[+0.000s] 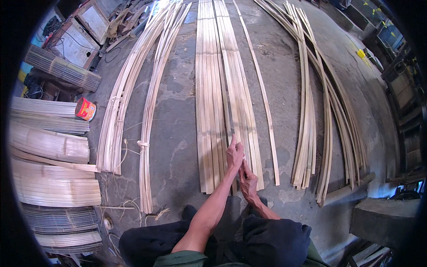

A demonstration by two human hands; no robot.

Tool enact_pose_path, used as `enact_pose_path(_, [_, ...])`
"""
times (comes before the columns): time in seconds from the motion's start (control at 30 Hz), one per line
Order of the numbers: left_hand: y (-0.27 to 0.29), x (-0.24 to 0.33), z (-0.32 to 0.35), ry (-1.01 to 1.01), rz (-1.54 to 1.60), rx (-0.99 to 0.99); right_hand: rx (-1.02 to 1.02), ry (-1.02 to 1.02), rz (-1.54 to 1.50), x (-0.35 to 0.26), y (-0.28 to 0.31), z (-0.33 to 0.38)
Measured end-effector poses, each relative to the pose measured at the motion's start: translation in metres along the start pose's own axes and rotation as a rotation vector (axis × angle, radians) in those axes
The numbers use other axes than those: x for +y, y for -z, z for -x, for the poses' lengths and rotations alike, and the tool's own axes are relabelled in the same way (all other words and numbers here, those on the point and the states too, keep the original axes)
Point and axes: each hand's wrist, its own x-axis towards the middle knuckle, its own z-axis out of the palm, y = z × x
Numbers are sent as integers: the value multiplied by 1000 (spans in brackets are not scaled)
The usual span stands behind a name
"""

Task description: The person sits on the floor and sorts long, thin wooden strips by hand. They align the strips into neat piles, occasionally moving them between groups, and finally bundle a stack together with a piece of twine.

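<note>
Long pale bamboo strips (207, 98) lie side by side on the floor in front of me, in a flat row running away from my knees. A narrow gap parts them from a second group of strips (240, 98) on the right. At the near end of this gap, my left hand (235, 153) is closed on the edge of a bamboo strip, index finger pointing along it. Just behind and to its right, my right hand (248, 180) is closed on the strip too, fingers pressed together; its fingertips are partly hidden.
One loose strip (262, 93) lies to the right, and beyond it spread-out strip bundles (307, 111). Tied bundles (113, 120) lie on the left. Further left are rolled slat mats (58, 182) and a red tin (85, 109). A grey block (384, 220) stands at lower right.
</note>
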Motion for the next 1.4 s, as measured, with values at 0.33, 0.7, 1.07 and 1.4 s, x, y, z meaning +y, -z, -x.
enact_pose_path(0.33, [10, -23, -8, -132, -425, -16, -164, -12, 224, 16, 7, -1])
enact_pose_path(0.7, [10, -15, -4, -80, -542, -2, -173, -35, 270, 5, 5, -1])
enact_pose_path(1.07, [12, -17, -7, 3, -212, 69, -161, 168, 157, 24, -10, -2])
enact_pose_path(1.4, [27, 17, 2, -123, -70, 406, -151, 203, 192, 15, 1, 15])
